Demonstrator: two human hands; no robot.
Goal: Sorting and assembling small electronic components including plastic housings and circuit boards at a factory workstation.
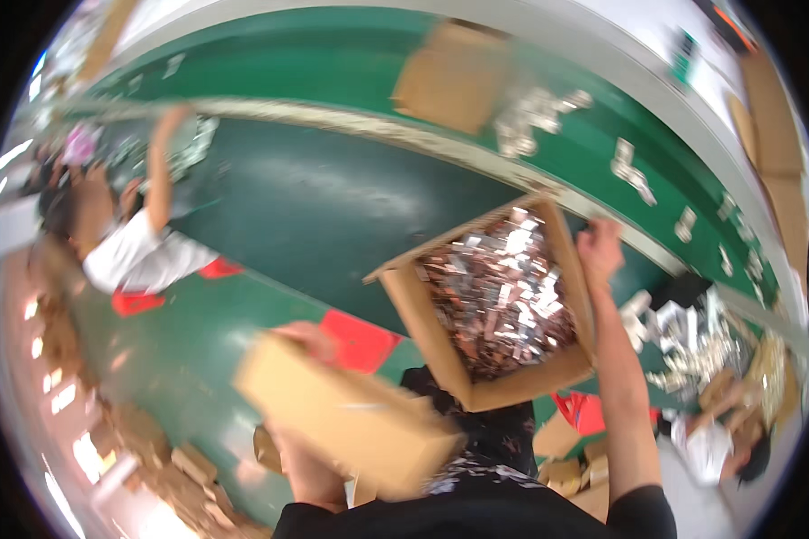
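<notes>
So, left hand [307, 340] first: it's got hold of a long tan carton [351, 409], with the fingers at the carton's far left end and the forearm running underneath. The whole thing is motion-blurred, so don't ask me how wide the fingers are spread. The carton is plain, boxy and tilted, up in front of the person's body, short of the table's near edge.

Right hand [602, 250] is up against the outside of an open cardboard box [530, 386], right by its far right corner. Can't tell if those fingers are actually pinching the wall or just pressed on it. That box sits skewed at the near edge of the dark table [315, 198], its near corner showing past that edge. Inside is a heap of small shiny metal pieces [503, 296], silvery on the right, more coppery brown on the left.

Further out, a messy pile of silvery parts [697, 350] is over to the right of the right forearm. Beyond the table's far edge there's a green strip [333, 72] with a cardboard piece [454, 76] and some loose white parts [535, 117] on it. A co-worker [139, 256] in white reaches over the table's left end.
</notes>
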